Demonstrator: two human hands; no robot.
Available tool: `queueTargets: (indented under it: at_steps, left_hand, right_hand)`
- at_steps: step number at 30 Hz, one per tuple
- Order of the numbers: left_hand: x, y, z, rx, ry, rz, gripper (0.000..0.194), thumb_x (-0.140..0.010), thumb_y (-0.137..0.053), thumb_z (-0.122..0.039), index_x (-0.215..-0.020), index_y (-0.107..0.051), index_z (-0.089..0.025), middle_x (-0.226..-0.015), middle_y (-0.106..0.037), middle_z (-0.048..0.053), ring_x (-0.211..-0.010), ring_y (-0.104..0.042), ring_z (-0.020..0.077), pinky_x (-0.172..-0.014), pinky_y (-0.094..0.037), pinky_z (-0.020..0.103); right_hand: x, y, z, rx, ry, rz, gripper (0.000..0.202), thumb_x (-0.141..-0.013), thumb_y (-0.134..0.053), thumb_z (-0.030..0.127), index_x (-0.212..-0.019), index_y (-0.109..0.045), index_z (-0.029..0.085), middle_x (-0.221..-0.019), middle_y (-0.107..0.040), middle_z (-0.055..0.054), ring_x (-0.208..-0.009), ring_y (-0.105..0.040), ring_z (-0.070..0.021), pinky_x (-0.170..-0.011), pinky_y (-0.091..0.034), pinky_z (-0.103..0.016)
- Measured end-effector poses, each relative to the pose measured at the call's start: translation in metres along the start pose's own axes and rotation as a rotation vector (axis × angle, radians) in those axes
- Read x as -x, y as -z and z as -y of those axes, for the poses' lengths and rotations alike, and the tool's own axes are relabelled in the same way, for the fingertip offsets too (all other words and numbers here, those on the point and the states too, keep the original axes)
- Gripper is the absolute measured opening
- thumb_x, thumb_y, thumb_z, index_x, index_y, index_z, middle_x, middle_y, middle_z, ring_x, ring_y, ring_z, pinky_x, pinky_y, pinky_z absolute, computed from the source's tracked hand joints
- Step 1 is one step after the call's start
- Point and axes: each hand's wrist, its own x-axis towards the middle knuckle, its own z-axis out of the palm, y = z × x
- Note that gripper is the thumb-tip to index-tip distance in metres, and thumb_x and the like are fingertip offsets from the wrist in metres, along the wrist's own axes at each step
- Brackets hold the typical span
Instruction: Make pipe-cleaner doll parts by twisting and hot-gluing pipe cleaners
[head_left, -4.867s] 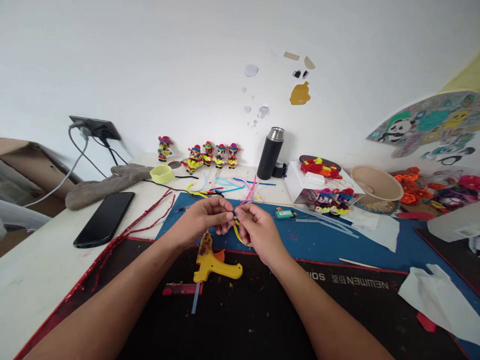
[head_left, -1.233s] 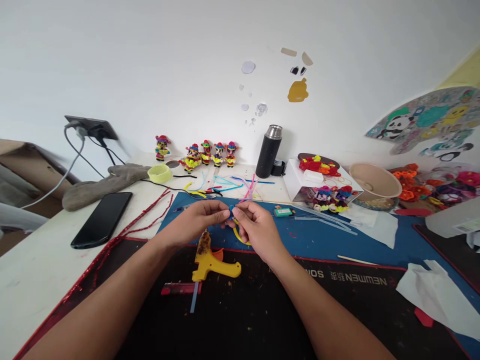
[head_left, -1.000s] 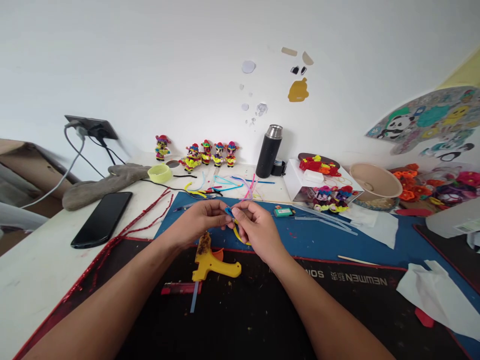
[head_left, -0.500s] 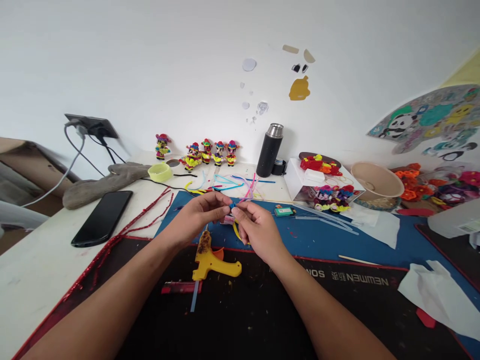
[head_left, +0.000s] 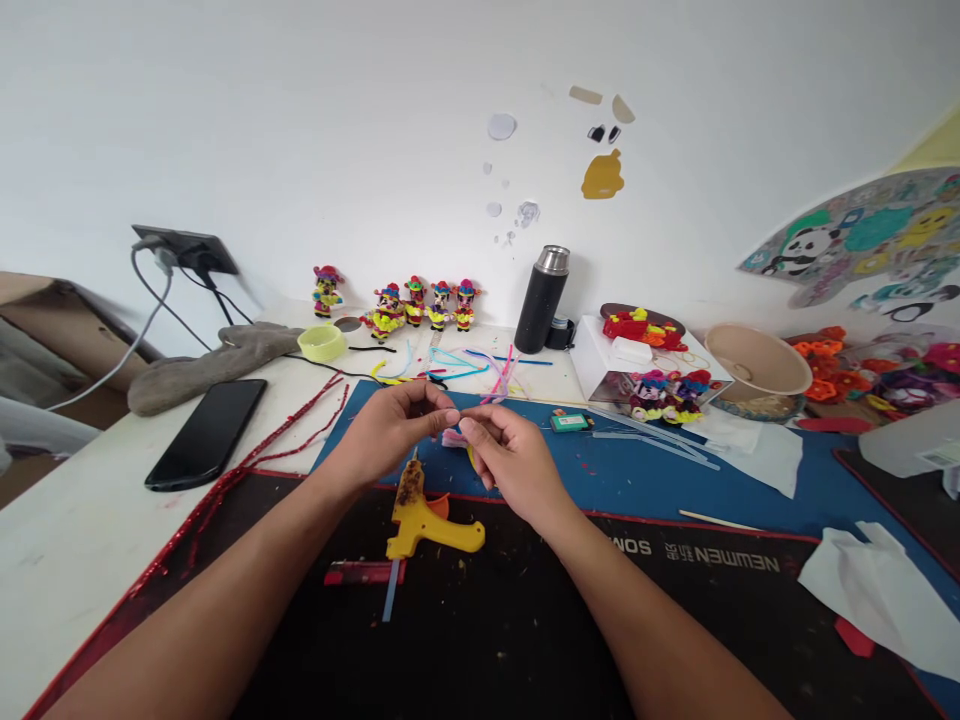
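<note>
Over the blue mat (head_left: 555, 470), my left hand (head_left: 397, 430) and my right hand (head_left: 514, 455) meet fingertip to fingertip. Both are closed in a pinch around a small blue piece, which the fingers now hide almost wholly. A pink piece (head_left: 454, 438) and part of a bent yellow strip (head_left: 472, 458) show just below the fingertips. Nearer to me lies a yellow glue gun (head_left: 427, 525), its nozzle pointing away and a glue stick (head_left: 391, 592) sticking out of its back. A red lighter-like object (head_left: 356, 572) lies beside that stick.
Left are a phone (head_left: 206, 435) and red tinsel stems (head_left: 247, 460). Several small figures (head_left: 390, 310) stand along the wall, left of a black thermos (head_left: 541, 300). Coloured pipe cleaners (head_left: 457, 368) lie behind my hands. A white box (head_left: 592, 370) and a bowl (head_left: 757, 350) are at right.
The blue piece that showed between my fingertips is now covered by them. My hands have barely moved; the whole view has shifted slightly.
</note>
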Motion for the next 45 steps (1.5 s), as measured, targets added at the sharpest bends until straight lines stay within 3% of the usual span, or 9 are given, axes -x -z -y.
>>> queueTargets:
  at_steps: [12, 21, 27, 35, 40, 43, 45]
  left_hand:
    - [-0.0009, -0.0025, 0.001, 0.102, 0.006, 0.027, 0.033, -0.083, -0.082, -0.048, -0.078, -0.075, -0.017, -0.071, -0.065, 0.001, -0.064, -0.053, 0.0128, -0.063, -0.044, 0.026]
    - [0.0029, -0.0056, -0.0021, -0.11, -0.056, -0.021, 0.031, -0.083, -0.081, -0.048, -0.081, -0.076, -0.017, -0.075, -0.071, 0.003, -0.066, -0.057, 0.0149, -0.063, -0.046, 0.026]
    - [0.0021, -0.0067, -0.0032, -0.056, -0.04, -0.011, 0.038, -0.084, -0.078, -0.055, -0.081, -0.074, -0.017, -0.072, -0.07, 0.003, -0.066, -0.06, 0.0164, -0.064, -0.049, 0.028]
    - [-0.0022, -0.0058, 0.0, -0.034, 0.002, -0.093, 0.036, -0.084, -0.075, -0.053, -0.076, -0.068, -0.018, -0.067, -0.069, 0.002, -0.063, -0.061, 0.0163, -0.064, -0.049, 0.029]
    - [-0.0046, -0.0052, 0.0026, -0.049, 0.063, -0.138, 0.037, -0.075, -0.082, -0.052, -0.072, -0.067, -0.019, -0.062, -0.067, 0.001, -0.059, -0.06, 0.0165, -0.061, -0.048, 0.029]
    - [-0.0057, -0.0042, 0.0039, 0.081, 0.102, -0.139, 0.037, -0.073, -0.082, -0.051, -0.069, -0.065, -0.019, -0.06, -0.066, 0.001, -0.057, -0.059, 0.0156, -0.059, -0.048, 0.028]
    - [-0.0064, -0.0032, 0.0042, 0.191, 0.117, -0.136, 0.037, -0.073, -0.082, -0.051, -0.068, -0.064, -0.018, -0.061, -0.066, 0.002, -0.056, -0.058, 0.0149, -0.058, -0.047, 0.028]
  right_hand:
    - [-0.0015, -0.0009, -0.0038, 0.013, 0.001, -0.07, 0.026, -0.091, -0.068, 0.048, -0.091, -0.063, 0.022, -0.051, -0.052, 0.009, -0.038, -0.041, -0.0092, -0.04, -0.034, -0.023]
    - [0.001, -0.0013, -0.0086, 0.174, 0.084, -0.045, 0.021, -0.095, -0.065, 0.044, -0.094, -0.062, 0.023, -0.056, -0.056, 0.008, -0.042, -0.048, -0.0098, -0.045, -0.037, -0.023]
    - [-0.0018, -0.0011, -0.0081, 0.047, 0.035, -0.095, 0.023, -0.092, -0.065, 0.045, -0.09, -0.062, 0.023, -0.05, -0.051, 0.009, -0.037, -0.041, -0.0094, -0.039, -0.032, -0.023]
    - [-0.0041, 0.0004, -0.0061, -0.04, 0.024, -0.153, 0.03, -0.088, -0.07, 0.051, -0.088, -0.061, 0.023, -0.047, -0.048, 0.01, -0.036, -0.04, -0.0098, -0.039, -0.033, -0.023]
    - [0.0006, -0.0014, -0.0087, 0.27, 0.244, -0.194, 0.019, -0.094, -0.065, 0.039, -0.09, -0.071, 0.021, -0.05, -0.048, 0.008, -0.043, -0.044, -0.0115, -0.048, -0.037, -0.025]
    - [0.0041, -0.0007, -0.0094, 0.472, 0.407, -0.193, 0.018, -0.097, -0.062, 0.031, -0.097, -0.078, 0.021, -0.054, -0.055, 0.005, -0.049, -0.048, -0.0123, -0.055, -0.04, -0.026]
    - [0.0054, -0.0002, -0.0092, 0.519, 0.44, -0.169, 0.02, -0.098, -0.061, 0.03, -0.103, -0.079, 0.022, -0.058, -0.06, 0.003, -0.051, -0.051, -0.0127, -0.056, -0.041, -0.026]
